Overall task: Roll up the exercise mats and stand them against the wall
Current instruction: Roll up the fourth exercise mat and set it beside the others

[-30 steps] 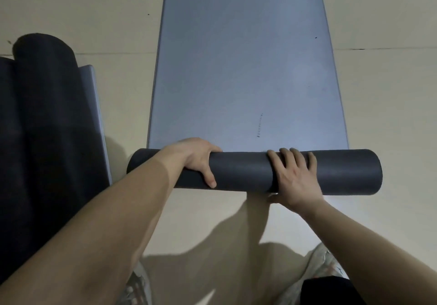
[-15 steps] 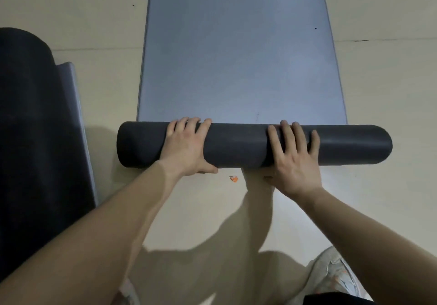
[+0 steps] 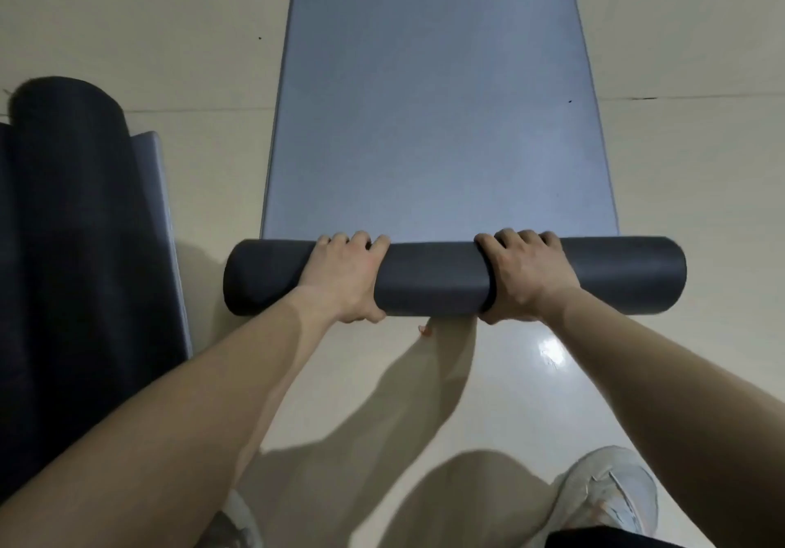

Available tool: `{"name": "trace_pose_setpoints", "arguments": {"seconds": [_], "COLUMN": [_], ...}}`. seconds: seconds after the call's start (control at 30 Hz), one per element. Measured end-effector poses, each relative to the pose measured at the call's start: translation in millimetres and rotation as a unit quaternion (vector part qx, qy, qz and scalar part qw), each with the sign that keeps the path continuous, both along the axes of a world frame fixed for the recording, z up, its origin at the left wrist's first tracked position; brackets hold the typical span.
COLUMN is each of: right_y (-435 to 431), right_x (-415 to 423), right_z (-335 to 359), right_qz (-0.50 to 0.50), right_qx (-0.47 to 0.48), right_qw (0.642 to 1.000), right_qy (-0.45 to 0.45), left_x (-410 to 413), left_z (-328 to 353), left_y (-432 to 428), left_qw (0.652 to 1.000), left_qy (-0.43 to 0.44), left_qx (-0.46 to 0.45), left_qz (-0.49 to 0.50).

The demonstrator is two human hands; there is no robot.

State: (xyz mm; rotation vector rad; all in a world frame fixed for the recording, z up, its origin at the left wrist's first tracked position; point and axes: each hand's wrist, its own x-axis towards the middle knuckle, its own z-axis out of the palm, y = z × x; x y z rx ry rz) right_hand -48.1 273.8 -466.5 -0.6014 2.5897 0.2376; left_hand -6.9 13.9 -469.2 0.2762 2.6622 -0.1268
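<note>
A grey exercise mat [image 3: 429,123] lies flat on the floor ahead of me, with dark lettering near its far end. Its near end is wound into a dark grey roll [image 3: 437,278] lying crosswise. My left hand [image 3: 346,278] wraps over the roll left of centre, fingers curled over the top. My right hand [image 3: 524,278] grips the roll right of centre in the same way. A second mat [image 3: 63,229], dark and partly rolled, lies along the left edge of the view.
The floor [image 3: 679,191] is pale, glossy tile with a seam running across. A tiny orange scrap [image 3: 423,331] lies just below the roll. My light shoes [image 3: 607,501] and dark trouser hem show at the bottom.
The roll has grown thicker and moved further along the flat mat. Both hands have shifted from lying flat on the roll to curling over its top.
</note>
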Motion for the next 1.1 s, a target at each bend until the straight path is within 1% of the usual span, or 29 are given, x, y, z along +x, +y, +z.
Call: {"name": "trace_pose_setpoints", "arguments": {"seconds": [0.1,0.17,0.27,0.33,0.37,0.4,0.43,0.47,0.5,0.53,0.57,0.6,0.63,0.67,0.73,0.77,0.87,0.93,1.03,1.07,1.1], "right_y": [12.3,22.0,27.2,25.5,24.0,22.5,21.5,20.2,19.0,17.1,14.8,13.4,12.4,11.3,12.1,12.7,8.0,0.6,-6.5,-6.5,-5.9], "right_x": [36.6,66.8,113.6,125.1,120.2,110.9,98.1,82.2,65.3,48.7,37.1,31.5,30.6,35.2,56.7,67.1,59.1,29.2,-19.8,-29.1,-34.0], "right_z": [9.1,14.7,11.5,5.0,4.1,4.8,5.6,7.6,10.8,15.7,19.9,21.4,21.3,20.4,9.7,2.0,-10.9,-5.4,8.9,9.5,7.2], "right_qz": [0.006,0.006,-0.007,-0.024,-0.034,-0.040,-0.040,-0.042,-0.048,-0.056,-0.063,-0.067,-0.069,-0.068,-0.052,-0.040,-0.031,-0.033,-0.015,-0.010,-0.007], "right_qx": [-0.002,-0.008,-0.005,-0.002,-0.007,-0.016,-0.027,-0.037,-0.042,-0.043,-0.046,-0.050,-0.053,-0.053,-0.051,-0.045,-0.058,-0.069,-0.054,-0.050,-0.052], "right_qw": [0.997,0.996,1.000,1.000,0.999,0.999,0.998,0.996,0.993,0.989,0.984,0.981,0.983,0.988,0.997,0.998,0.993,0.993,0.998,0.999,0.999], "right_qy": [-0.071,-0.085,-0.002,0.020,0.005,-0.019,-0.043,-0.066,-0.096,-0.133,-0.163,-0.174,-0.161,-0.129,-0.011,0.034,0.099,0.093,0.005,-0.012,-0.009], "left_x": [37.2,56.4,53.0,42.0,40.0,42.9,49.7,60.9,73.8,85.4,94.2,98.1,95.9,89.7,66.0,49.1,8.3,3.6,21.4,22.4,16.4], "left_z": [8.3,11.8,19.7,26.1,27.1,29.0,30.3,29.0,27.7,25.2,21.8,15.3,8.6,2.3,-5.2,-5.2,2.4,2.8,-4.1,-7.9,-11.6], "left_y": [10.2,17.3,17.4,14.4,13.8,14.6,16.5,19.8,24.9,29.3,33.1,34.6,34.5,32.2,24.6,20.1,9.1,5.6,3.2,1.7,-0.2], "left_qw": [0.997,0.990,0.976,0.962,0.961,0.967,0.979,0.990,0.994,0.996,0.997,0.998,0.999,0.999,0.999,0.998,0.996,0.996,0.996,0.997,0.997], "left_qy": [-0.081,-0.139,-0.207,-0.247,-0.243,-0.216,-0.159,-0.085,-0.026,-0.001,-0.005,-0.017,-0.017,-0.009,0.006,0.008,-0.028,-0.004,0.062,0.070,0.075], "left_qx": [0.015,0.031,0.068,0.099,0.107,0.106,0.095,0.082,0.071,0.062,0.049,0.029,0.013,0.010,0.030,0.045,0.080,0.079,0.041,0.022,0.016], "left_qz": [-0.012,-0.020,0.014,0.061,0.077,0.084,0.084,0.078,0.073,0.067,0.058,0.046,0.037,0.038,0.041,0.039,0.035,0.044,0.048,0.037,0.032]}}
